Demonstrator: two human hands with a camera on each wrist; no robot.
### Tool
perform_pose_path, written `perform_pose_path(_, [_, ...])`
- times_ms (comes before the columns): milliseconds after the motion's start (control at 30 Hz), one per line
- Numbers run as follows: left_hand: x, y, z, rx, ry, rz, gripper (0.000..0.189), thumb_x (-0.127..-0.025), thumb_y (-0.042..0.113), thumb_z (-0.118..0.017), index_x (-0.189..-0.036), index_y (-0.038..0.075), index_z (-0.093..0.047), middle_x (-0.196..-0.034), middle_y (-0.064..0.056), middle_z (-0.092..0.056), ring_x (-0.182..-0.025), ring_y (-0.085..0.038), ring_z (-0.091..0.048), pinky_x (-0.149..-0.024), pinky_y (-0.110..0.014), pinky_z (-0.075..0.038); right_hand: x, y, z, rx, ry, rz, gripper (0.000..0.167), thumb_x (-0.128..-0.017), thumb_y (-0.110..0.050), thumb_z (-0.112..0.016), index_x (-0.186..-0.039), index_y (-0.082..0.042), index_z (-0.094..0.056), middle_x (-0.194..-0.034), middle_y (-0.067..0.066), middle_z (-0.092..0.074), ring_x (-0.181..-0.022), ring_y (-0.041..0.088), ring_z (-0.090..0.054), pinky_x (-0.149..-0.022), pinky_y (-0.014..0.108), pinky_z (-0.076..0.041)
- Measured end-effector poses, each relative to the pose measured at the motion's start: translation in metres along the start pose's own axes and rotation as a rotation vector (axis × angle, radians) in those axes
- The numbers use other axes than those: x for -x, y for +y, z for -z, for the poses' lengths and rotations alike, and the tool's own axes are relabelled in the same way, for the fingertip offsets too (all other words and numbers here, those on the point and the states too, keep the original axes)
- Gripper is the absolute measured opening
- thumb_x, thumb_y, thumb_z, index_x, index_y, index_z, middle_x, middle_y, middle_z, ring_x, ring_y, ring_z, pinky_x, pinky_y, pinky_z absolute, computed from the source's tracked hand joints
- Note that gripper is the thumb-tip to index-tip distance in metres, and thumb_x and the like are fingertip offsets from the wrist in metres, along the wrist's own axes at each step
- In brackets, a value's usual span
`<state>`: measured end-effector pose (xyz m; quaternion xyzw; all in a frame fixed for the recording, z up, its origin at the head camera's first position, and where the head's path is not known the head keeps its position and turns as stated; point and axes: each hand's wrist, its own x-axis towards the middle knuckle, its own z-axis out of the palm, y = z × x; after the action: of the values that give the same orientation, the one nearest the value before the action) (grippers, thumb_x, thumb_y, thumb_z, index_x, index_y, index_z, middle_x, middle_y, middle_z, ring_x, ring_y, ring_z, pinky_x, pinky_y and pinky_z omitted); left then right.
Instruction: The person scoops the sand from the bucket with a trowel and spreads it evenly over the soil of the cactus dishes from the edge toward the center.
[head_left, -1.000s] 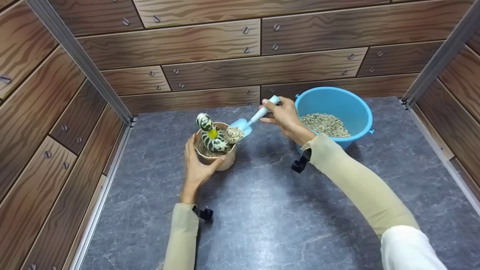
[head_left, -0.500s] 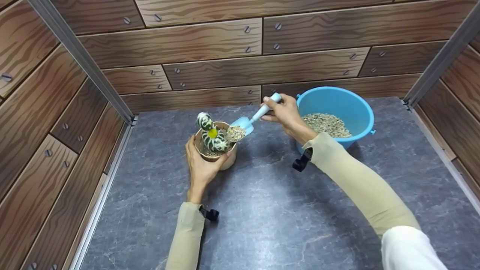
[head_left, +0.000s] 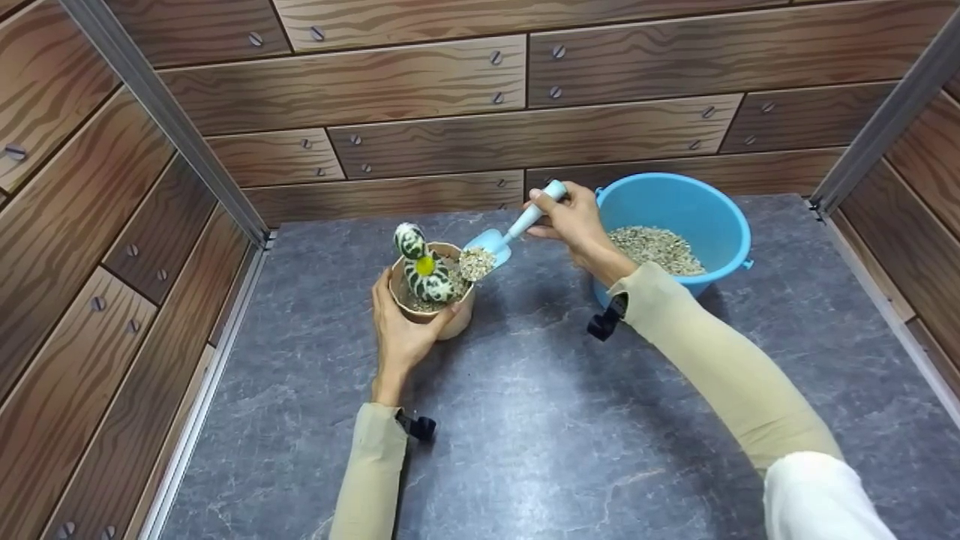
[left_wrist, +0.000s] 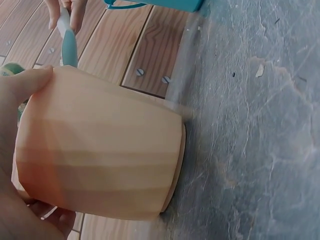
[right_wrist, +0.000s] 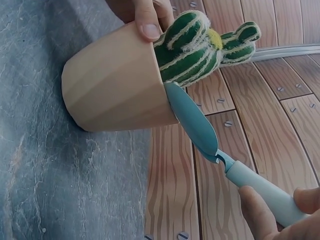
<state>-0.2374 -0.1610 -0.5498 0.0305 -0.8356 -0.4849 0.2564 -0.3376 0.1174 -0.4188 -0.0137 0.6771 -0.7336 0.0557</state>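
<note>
My left hand (head_left: 407, 330) holds a beige faceted flowerpot (left_wrist: 105, 145) round its rim, thumb at the near side. In the pot grows a cactus (right_wrist: 192, 47), green with white woolly stripes and a yellow flower (head_left: 425, 266). My right hand (head_left: 576, 225) grips the pale handle of a light blue trowel (right_wrist: 195, 120). The trowel's blade slants down to the pot's right rim and bears a heap of tan gravel (head_left: 477, 264). In the right wrist view the blade tip lies right at the rim, beside the cactus. Gravel also shows inside the pot around the stem.
A blue bucket (head_left: 675, 199), part full of the same gravel (head_left: 655, 250), stands at the right behind my right forearm. The grey marbled tabletop (head_left: 517, 420) ends at wood-patterned walls (head_left: 427, 82) at the back and both sides.
The trowel has shifted slightly right and its handle has risen a little. More of the gravel inside the pot now shows. My left wrist has swung a little to the right, still holding the pot.
</note>
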Motion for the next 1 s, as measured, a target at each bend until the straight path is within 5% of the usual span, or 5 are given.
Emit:
perform_pose_path(700, [-0.006, -0.009, 0.013, 0.030, -0.111, -0.034, 0.122, -0.066, 0.046, -0.097, -0.163, 0.004, -0.036, -0.161, -0.023, -0.047, -0.145, -0.041, -0.050, -0.124, -0.056, -0.038, -0.003, 0.001, -0.006, 0.019, 0.012, 0.025, 0.024, -0.106, -0.023, -0.068, -0.116, -0.002, -0.063, -0.108, 0.011, -0.076, -0.097, 0.021, -0.079, -0.084, 0.035, -0.067])
perform_pose_path(1000, [-0.002, -0.007, 0.008, 0.057, -0.072, -0.053, 0.122, -0.069, 0.043, -0.096, -0.163, -0.002, -0.032, -0.162, -0.026, -0.043, -0.148, -0.042, -0.046, -0.127, -0.056, -0.034, -0.003, 0.001, -0.015, 0.033, 0.009, 0.060, 0.019, -0.107, -0.020, -0.068, -0.111, -0.003, -0.062, -0.107, 0.012, -0.075, -0.100, 0.028, -0.077, -0.085, 0.039, -0.067])
